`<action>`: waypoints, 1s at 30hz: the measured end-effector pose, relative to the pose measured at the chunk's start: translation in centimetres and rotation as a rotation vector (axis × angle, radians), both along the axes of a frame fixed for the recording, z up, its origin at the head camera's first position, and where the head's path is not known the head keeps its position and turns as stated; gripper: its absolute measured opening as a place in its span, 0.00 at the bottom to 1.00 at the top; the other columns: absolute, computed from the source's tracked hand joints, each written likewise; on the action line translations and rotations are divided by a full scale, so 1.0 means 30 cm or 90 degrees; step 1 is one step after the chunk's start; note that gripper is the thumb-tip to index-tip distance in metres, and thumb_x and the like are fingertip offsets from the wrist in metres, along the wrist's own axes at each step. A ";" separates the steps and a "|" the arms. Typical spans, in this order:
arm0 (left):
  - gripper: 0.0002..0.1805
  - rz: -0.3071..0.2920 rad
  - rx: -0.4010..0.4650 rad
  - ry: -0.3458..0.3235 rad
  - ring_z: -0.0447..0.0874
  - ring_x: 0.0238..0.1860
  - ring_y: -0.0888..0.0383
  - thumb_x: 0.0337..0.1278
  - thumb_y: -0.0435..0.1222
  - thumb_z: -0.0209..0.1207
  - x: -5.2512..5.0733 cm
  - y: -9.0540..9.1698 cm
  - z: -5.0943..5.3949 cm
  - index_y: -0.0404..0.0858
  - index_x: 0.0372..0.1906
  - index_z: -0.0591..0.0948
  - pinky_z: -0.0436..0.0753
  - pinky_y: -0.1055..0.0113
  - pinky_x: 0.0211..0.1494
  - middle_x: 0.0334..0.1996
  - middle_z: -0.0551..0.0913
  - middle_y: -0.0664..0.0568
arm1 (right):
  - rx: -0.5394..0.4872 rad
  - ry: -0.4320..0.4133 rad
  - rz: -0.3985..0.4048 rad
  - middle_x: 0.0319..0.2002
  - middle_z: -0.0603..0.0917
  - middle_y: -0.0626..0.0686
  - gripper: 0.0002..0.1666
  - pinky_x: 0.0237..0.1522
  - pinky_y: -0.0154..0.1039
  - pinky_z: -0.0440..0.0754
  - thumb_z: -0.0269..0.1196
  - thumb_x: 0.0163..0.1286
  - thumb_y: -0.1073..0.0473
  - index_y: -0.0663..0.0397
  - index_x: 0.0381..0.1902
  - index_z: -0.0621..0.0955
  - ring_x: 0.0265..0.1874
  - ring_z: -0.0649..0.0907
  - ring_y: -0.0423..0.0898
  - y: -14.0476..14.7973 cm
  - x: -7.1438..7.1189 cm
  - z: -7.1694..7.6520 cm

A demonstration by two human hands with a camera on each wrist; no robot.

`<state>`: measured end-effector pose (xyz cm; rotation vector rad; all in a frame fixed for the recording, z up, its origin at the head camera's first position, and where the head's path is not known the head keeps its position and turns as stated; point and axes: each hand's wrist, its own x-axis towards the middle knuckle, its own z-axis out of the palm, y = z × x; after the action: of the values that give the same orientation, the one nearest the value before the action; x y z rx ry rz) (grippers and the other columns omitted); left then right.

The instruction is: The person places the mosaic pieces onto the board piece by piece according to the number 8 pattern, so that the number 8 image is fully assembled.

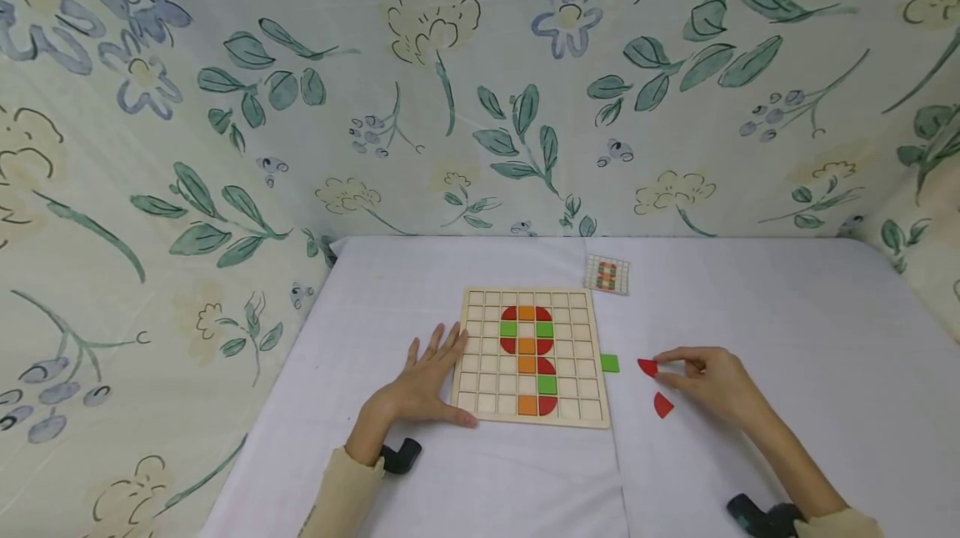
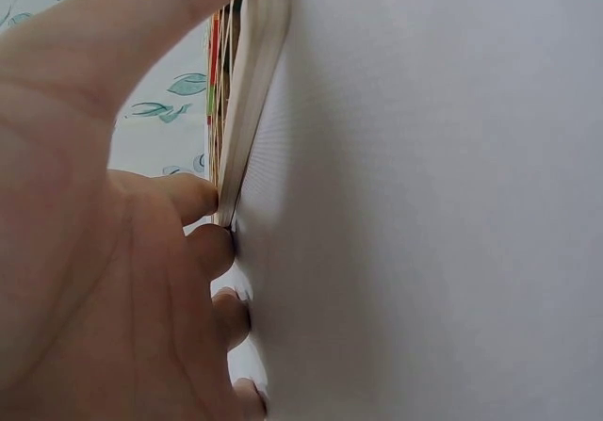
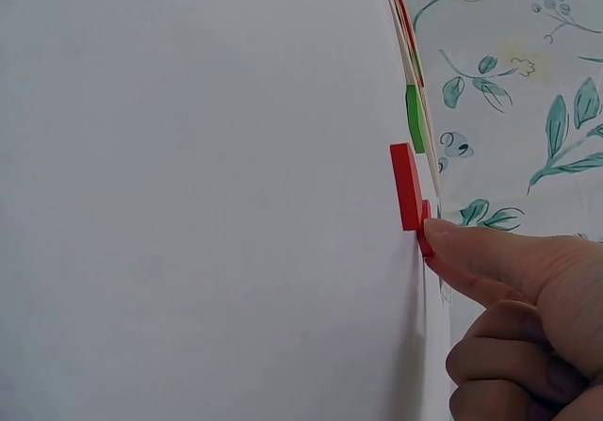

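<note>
A wooden grid board (image 1: 573, 367) lies on the white cloth, with red quarter-circle, orange square and green square pieces set in some of its cells. My left hand (image 1: 429, 384) has its fingers spread against the board's left side, thumb at the lower left edge. To the right of the board, my right hand (image 1: 716, 384) pinches a red quarter-circle piece (image 1: 646, 366) between thumb and index finger, at the cloth. Just below it lies another red quarter-circle piece (image 1: 663, 405). A loose green square piece (image 1: 611, 364) sits beside the board's right edge.
Behind the board's upper right corner lies a small pattern card (image 1: 607, 274) with a coloured grid figure. White cloth (image 1: 787, 304) covers the table. A floral curtain (image 1: 450, 104) hangs behind the table and along its left side.
</note>
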<state>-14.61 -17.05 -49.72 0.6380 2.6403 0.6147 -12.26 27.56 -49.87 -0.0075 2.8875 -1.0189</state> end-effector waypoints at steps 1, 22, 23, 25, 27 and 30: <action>0.76 0.000 0.000 0.000 0.26 0.86 0.42 0.39 0.64 0.77 0.000 0.000 0.001 0.41 0.85 0.42 0.31 0.31 0.82 0.86 0.36 0.48 | 0.001 0.003 0.001 0.16 0.65 0.46 0.20 0.18 0.32 0.61 0.76 0.61 0.57 0.59 0.50 0.89 0.19 0.64 0.40 -0.001 -0.001 0.000; 0.76 0.001 0.000 0.001 0.26 0.86 0.43 0.39 0.64 0.77 0.000 -0.001 -0.003 0.41 0.85 0.43 0.31 0.31 0.82 0.86 0.36 0.48 | -0.090 0.037 0.075 0.15 0.61 0.42 0.16 0.18 0.29 0.57 0.79 0.58 0.55 0.54 0.43 0.91 0.15 0.60 0.35 -0.230 -0.001 0.041; 0.76 0.002 0.002 0.001 0.26 0.86 0.43 0.39 0.64 0.77 0.000 -0.001 -0.003 0.41 0.85 0.43 0.31 0.31 0.82 0.86 0.36 0.48 | -0.101 0.038 0.092 0.14 0.61 0.42 0.16 0.18 0.29 0.57 0.79 0.58 0.54 0.54 0.42 0.91 0.15 0.60 0.35 -0.258 0.001 0.041; 0.76 0.002 0.001 0.001 0.26 0.86 0.43 0.39 0.65 0.77 0.000 -0.001 -0.004 0.41 0.85 0.43 0.31 0.31 0.82 0.86 0.36 0.48 | -0.121 0.036 0.119 0.14 0.61 0.41 0.15 0.19 0.29 0.58 0.79 0.57 0.54 0.53 0.41 0.91 0.16 0.61 0.34 -0.316 0.006 0.042; 0.76 0.004 0.002 0.001 0.26 0.86 0.43 0.38 0.65 0.77 -0.001 -0.001 -0.004 0.42 0.85 0.43 0.31 0.32 0.82 0.86 0.36 0.48 | -0.142 0.032 0.150 0.14 0.61 0.41 0.14 0.20 0.28 0.57 0.79 0.57 0.55 0.53 0.40 0.91 0.16 0.60 0.34 -0.370 0.010 0.042; 0.76 0.004 -0.001 0.003 0.26 0.86 0.43 0.38 0.65 0.77 -0.002 0.000 -0.005 0.42 0.85 0.43 0.32 0.32 0.82 0.86 0.36 0.48 | -0.161 0.008 0.182 0.13 0.60 0.41 0.13 0.20 0.27 0.56 0.79 0.58 0.55 0.52 0.40 0.91 0.15 0.59 0.33 -0.440 0.020 0.036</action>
<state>-14.65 -17.04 -49.88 0.6310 2.6487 0.6130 -11.66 14.35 -48.79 -0.4294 2.6423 -1.3132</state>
